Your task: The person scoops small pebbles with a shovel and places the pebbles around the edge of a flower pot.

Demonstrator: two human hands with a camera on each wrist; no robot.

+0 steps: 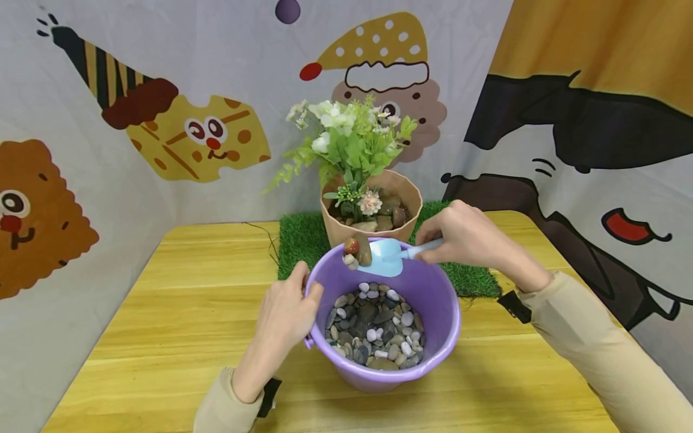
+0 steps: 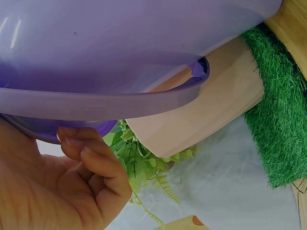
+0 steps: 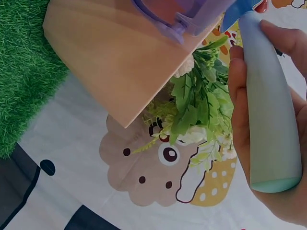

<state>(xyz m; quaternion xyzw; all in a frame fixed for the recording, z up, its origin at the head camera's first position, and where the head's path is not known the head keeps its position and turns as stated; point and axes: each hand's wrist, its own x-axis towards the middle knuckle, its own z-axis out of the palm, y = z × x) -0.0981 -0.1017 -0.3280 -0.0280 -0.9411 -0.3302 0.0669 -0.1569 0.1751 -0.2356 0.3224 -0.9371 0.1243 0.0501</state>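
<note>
My left hand (image 1: pixel 287 310) grips the left rim of a purple bucket (image 1: pixel 430 294), its fingers bent close to the rim in the left wrist view. Grey, white and brown pebbles (image 1: pixel 373 349) cover the bucket's bottom. In my right hand (image 1: pixel 468 234) is the handle of a light blue toy shovel (image 1: pixel 387 255), wrapped by fingers and thumb in the right wrist view. The shovel's blade reaches over the bucket's far rim, pointing left. At its tip sit a brown stone (image 1: pixel 363 252), a reddish stone (image 1: pixel 351 246) and a pale stone (image 1: pixel 351 261).
Right behind the bucket stands a tan faceted flowerpot (image 1: pixel 335 225) holding larger stones and a bunch of green leaves and white flowers (image 1: pixel 352 144). Beneath the pot lies a green artificial grass mat (image 1: pixel 479 281) on the wooden table (image 1: pixel 189 307). A printed cloth (image 1: pixel 227 36) hangs behind.
</note>
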